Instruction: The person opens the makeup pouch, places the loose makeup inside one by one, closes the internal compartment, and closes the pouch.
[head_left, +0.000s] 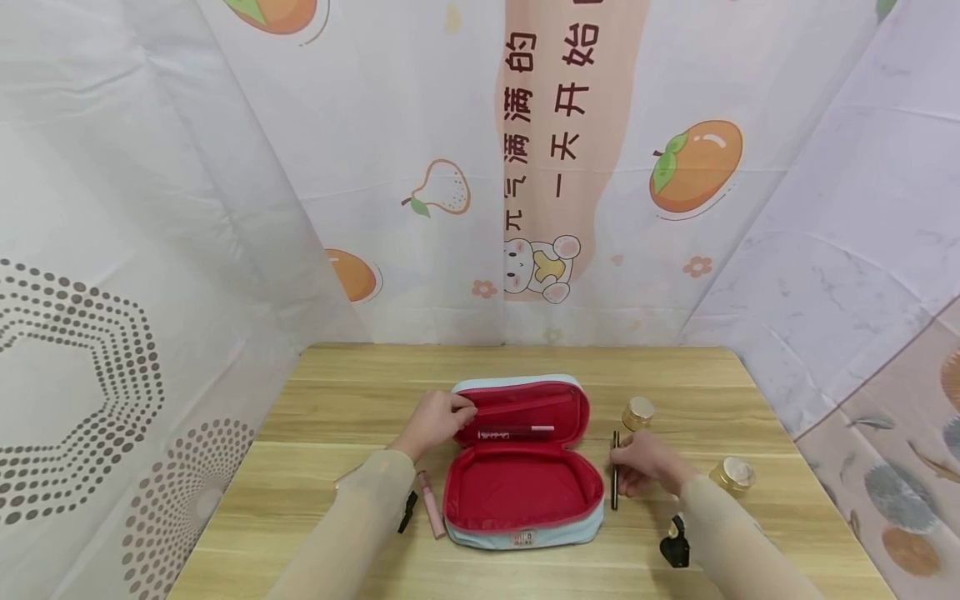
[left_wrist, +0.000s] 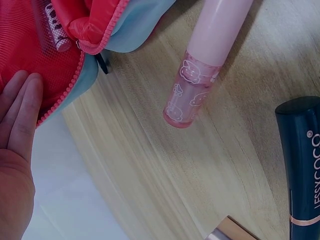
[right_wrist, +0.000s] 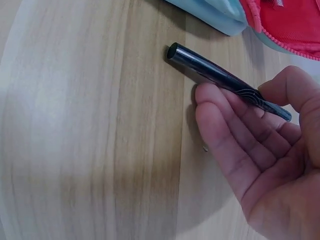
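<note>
A light blue cosmetic bag (head_left: 558,533) lies unzipped on the table, red inside, its lid folded back. My left hand (head_left: 447,414) is at the lid's left edge, its fingers at the rim of the mesh pocket (head_left: 555,412). In the left wrist view, several fingertips (left_wrist: 31,85) rest straight on the red mesh; the thumb is hidden. A slim printed tube (left_wrist: 57,30) sits behind that mesh. Right of the bag, my right hand (head_left: 648,462) pinches a shiny black eyeliner pen (right_wrist: 215,70) between thumb and fingers, close over the wood.
Left of the bag lie a pink lip gloss tube (head_left: 432,508) and a dark cosmetic tube (left_wrist: 302,150). Two gold-coloured jars (head_left: 639,410) stand on the right, one beyond the right hand and one beside its wrist. A black item (head_left: 675,550) lies near the right sleeve.
</note>
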